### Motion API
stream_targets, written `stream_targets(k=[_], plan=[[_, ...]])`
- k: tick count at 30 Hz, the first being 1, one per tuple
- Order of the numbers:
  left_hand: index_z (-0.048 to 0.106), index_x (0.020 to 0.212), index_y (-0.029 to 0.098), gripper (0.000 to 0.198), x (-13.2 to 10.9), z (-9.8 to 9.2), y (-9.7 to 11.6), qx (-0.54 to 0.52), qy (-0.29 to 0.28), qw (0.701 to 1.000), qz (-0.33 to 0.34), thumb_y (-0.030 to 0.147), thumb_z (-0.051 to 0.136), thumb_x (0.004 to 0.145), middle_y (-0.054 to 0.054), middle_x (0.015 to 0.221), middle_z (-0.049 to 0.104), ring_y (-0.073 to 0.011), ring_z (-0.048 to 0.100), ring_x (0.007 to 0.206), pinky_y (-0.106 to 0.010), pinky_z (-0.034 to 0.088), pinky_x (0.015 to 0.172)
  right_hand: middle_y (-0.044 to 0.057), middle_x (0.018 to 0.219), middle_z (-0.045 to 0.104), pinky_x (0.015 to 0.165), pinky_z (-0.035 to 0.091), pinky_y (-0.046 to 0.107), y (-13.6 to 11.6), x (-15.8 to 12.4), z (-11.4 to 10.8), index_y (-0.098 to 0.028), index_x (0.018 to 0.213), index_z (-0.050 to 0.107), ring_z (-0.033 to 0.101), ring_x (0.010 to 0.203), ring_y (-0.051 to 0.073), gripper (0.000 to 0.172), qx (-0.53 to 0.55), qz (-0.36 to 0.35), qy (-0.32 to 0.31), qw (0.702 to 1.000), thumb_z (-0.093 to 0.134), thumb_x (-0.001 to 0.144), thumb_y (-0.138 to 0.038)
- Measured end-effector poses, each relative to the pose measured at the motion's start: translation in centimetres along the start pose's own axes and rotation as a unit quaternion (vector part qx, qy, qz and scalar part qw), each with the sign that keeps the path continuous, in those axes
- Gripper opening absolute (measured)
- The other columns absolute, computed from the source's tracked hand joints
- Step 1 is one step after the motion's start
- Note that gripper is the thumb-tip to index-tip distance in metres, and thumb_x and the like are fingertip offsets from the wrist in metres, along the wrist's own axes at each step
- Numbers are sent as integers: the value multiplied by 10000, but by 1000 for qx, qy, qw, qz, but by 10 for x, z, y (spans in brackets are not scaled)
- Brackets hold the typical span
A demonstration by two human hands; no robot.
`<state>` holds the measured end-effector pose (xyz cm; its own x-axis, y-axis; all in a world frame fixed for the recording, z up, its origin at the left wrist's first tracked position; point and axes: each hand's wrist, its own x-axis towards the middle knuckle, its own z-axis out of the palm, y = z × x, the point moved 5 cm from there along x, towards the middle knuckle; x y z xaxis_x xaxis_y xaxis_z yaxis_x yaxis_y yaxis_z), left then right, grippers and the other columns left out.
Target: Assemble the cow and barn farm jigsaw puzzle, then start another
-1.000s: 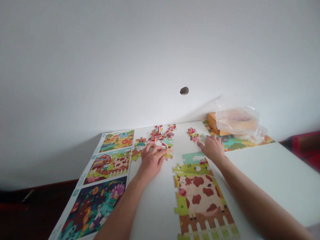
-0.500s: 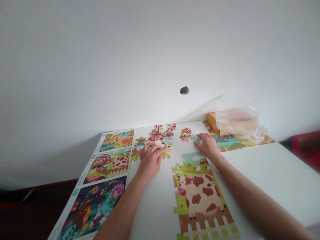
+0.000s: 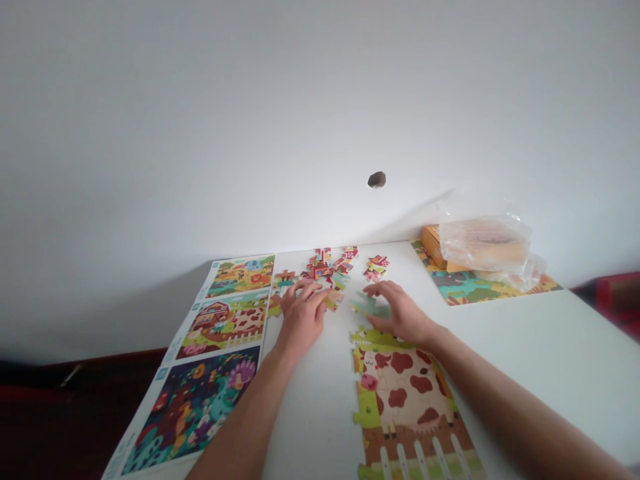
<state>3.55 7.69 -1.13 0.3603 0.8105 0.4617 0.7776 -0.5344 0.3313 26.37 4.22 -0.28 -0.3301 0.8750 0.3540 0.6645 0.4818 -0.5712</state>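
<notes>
My left hand lies flat with fingers stretched out on loose puzzle pieces at the back of the white table. My right hand holds a blue-green puzzle piece between thumb and fingers, low over the table, just above the top edge of the partly built cow puzzle. A small cluster of red and pink pieces sits just beyond my right fingertips.
A printed sheet of three puzzle pictures lies along the table's left edge. At the back right, a clear plastic bag over an orange box rests on another assembled puzzle. A white wall with a small dark hole rises behind.
My right hand has come back and leftward from the far pieces, bringing the blue-green piece toward the cow puzzle's top. My left hand has stayed on the loose pieces.
</notes>
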Motion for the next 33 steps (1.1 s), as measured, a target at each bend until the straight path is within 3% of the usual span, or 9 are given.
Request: stream_targets(k=[2, 4, 8, 18, 28, 33], plan=[[704, 1190, 279, 366, 0, -3, 13, -50, -27, 996, 72, 126, 536, 903, -36, 1261, 656, -281, 434, 1266, -499, 334, 1099, 89, 1139, 643, 954, 431, 429, -15, -2, 14, -231, 1199, 605, 566, 1065, 252, 374, -9, -43, -68, 997, 674, 833, -264], [704, 1186, 291, 342, -2, -3, 25, -94, -75, 984, 131, 160, 568, 901, -22, 1293, 646, -271, 426, 1284, -481, 342, 1110, 92, 1154, 640, 961, 418, 443, -21, -4, 19, -232, 1178, 627, 558, 1071, 259, 344, -15, -62, -93, 994, 661, 835, -233], [724, 1133, 279, 275, -6, 4, 34, -124, -147, 969, 154, 234, 676, 866, -18, 1237, 680, -270, 439, 1275, -471, 347, 1119, 95, 1173, 629, 966, 410, 457, -17, -5, 14, -226, 1203, 622, 555, 1071, 271, 454, -6, -69, -99, 993, 626, 759, -129], [720, 1170, 325, 266, -7, 11, 35, -98, -154, 974, 135, 285, 648, 917, -25, 1227, 663, -265, 455, 1204, -479, 366, 1076, 65, 1023, 675, 893, 426, 401, 7, 1, 8, -197, 1118, 652, 600, 963, 240, 569, 42, -24, -64, 997, 493, 603, -14], [618, 1327, 284, 381, -7, 13, 34, -108, -129, 978, 123, 299, 611, 946, -61, 1224, 665, -259, 459, 1189, -470, 391, 1056, 64, 1016, 685, 896, 429, 407, 5, 2, 8, -192, 1067, 677, 610, 943, 237, 514, 40, -20, -56, 997, 500, 607, -47], [730, 1141, 314, 233, -9, 15, 42, -95, -126, 978, 135, 317, 645, 924, -53, 1181, 663, -270, 450, 1184, -488, 375, 1054, 69, 1014, 688, 895, 445, 403, 3, 3, 7, -193, 1064, 681, 615, 949, 237, 499, 34, -24, -52, 998, 499, 622, -50]])
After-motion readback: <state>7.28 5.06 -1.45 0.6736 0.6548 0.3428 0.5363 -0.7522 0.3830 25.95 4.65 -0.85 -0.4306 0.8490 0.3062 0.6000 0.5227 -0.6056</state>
